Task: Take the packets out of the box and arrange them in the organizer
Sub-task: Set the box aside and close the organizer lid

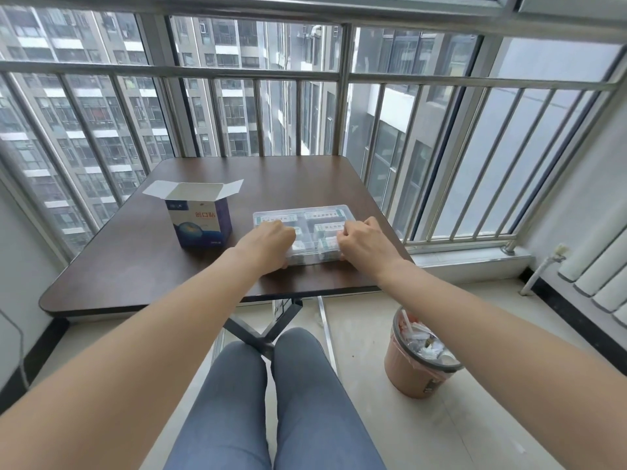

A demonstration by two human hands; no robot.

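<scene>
A clear plastic organizer (305, 212) lies flat on the dark brown table (142, 266), with several white packets (330, 227) visible through its transparent top. My left hand (271, 240) grips its near left corner, fingers curled over the top and thumb at the front edge. My right hand (364, 242) grips the near right corner the same way. The blue and white box (200, 222) stands to the left of the organizer with its top flaps open; its inside is not visible from here.
The table stands against a window with metal railing bars (342, 96). A brown waste bin (419, 357) full of rubbish sits on the floor to the right. A white radiator (600, 262) lines the right wall. My knees are below the table's near edge.
</scene>
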